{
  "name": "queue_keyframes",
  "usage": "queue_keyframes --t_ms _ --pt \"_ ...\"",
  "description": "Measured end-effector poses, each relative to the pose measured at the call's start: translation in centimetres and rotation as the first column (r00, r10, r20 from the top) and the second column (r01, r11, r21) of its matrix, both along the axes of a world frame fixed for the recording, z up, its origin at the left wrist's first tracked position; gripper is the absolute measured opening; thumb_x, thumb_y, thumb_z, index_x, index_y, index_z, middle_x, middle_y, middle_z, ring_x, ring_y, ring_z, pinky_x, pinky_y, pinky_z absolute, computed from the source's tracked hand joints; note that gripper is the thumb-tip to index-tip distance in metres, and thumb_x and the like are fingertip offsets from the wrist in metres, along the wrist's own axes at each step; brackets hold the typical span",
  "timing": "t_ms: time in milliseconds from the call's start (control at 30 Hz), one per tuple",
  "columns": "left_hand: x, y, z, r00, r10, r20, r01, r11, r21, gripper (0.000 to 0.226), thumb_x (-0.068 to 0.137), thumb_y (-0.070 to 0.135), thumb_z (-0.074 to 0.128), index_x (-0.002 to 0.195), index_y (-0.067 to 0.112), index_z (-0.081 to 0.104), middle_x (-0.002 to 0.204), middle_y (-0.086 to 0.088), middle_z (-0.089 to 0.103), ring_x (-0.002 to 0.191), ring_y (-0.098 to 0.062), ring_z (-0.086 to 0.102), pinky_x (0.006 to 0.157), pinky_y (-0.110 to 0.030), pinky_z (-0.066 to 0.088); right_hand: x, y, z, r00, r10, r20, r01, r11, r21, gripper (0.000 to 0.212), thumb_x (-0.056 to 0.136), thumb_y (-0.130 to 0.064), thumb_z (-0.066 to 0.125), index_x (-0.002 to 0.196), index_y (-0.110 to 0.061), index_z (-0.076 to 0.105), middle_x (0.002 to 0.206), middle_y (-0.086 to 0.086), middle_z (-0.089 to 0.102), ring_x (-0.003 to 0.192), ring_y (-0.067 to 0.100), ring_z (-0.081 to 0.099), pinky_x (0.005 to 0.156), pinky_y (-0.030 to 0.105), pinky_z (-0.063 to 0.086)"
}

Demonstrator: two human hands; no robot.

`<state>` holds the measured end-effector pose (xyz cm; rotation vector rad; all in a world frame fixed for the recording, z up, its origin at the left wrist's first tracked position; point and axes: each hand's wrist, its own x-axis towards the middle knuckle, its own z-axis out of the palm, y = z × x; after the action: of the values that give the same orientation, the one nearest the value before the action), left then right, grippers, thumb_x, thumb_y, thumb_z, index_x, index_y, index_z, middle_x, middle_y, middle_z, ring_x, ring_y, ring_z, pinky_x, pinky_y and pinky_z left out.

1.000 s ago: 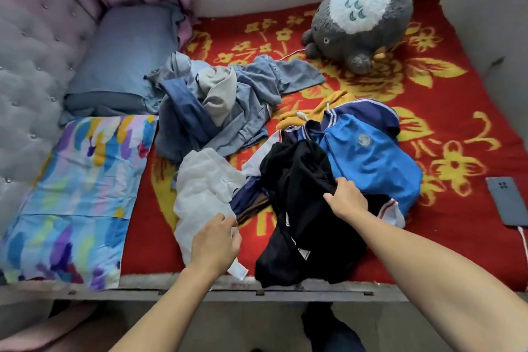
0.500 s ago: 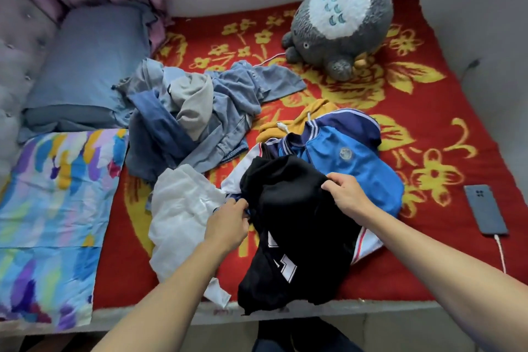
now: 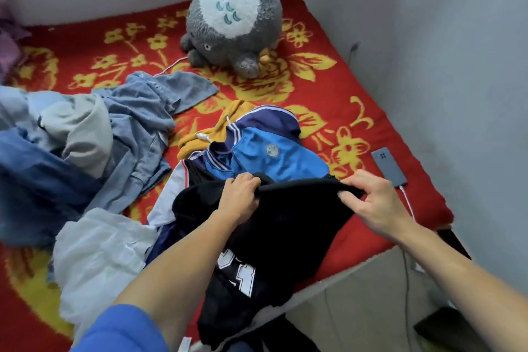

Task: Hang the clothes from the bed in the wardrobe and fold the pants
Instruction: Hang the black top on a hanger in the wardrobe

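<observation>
Both hands have spread apart along the top edge of the black garment (image 3: 285, 237), drawing it taut.
Left hand (image 3: 238, 197) and right hand (image 3: 374, 203) each grip a bunched fold of it; it drapes over the near edge of the bed (image 3: 357, 111), in front of the blue jacket (image 3: 271, 151), with a white garment (image 3: 100, 251) lying to its left.

Black garment (image 3: 285, 237) with white numerals; jacket (image 3: 271, 148) blue and navy, white-striped; hoodie (image 3: 237, 111) mustard; bed (image 3: 371, 88) red with yellow flowers; my sleeve (image 3: 123, 328) blue.
</observation>
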<state>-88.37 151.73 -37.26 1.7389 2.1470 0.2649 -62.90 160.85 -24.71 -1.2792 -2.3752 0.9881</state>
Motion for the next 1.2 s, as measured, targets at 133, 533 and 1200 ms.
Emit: queue_keyframes --t_ms 133,533,1200 --pt "-2.4 -2.2 3.2 0.965 0.11 0.236 -0.152 0.974 0.166 0.016 0.074 0.016 0.05 0.08 0.016 0.035 0.066 -0.015 0.055 0.067 -0.039 0.054 0.057 -0.037 0.027 2.1 0.2 -2.3 0.927 -0.099 0.363 0.037 0.984 0.173 0.014 0.085 -0.03 0.06 0.096 -0.027 0.069 0.09 -0.007 0.059 0.093 0.019 0.06 0.07 0.036 0.048" --pt "-7.4 -8.1 16.5 0.992 0.119 -0.039 -0.099 0.935 0.342 0.034 0.068 0.034 0.083 0.084 0.015 0.06 0.064 0.001 0.06 0.061 -0.026 0.061 0.055 -0.033 0.047 -8.0 1.8 1.8 0.87 -0.407 -0.278 0.434 0.9 0.041 0.019 0.09 -0.001 0.053 0.103 -0.007 0.065 0.097 0.009 0.069 0.092 0.028 0.062 0.081 0.034 0.045" --pt "0.5 -25.7 -3.7 0.98 0.093 -0.178 -0.148 0.933 -0.327 0.039 0.033 0.009 0.084 0.05 0.022 0.051 0.057 0.003 0.045 0.048 -0.021 0.048 0.05 -0.026 0.019 -12.3 -7.6 -16.3 0.725 0.313 0.614 -0.279 0.948 -0.153 0.041 0.09 -0.021 0.055 0.131 -0.019 0.054 0.134 0.005 0.05 0.126 0.026 0.045 0.094 0.039 0.045"
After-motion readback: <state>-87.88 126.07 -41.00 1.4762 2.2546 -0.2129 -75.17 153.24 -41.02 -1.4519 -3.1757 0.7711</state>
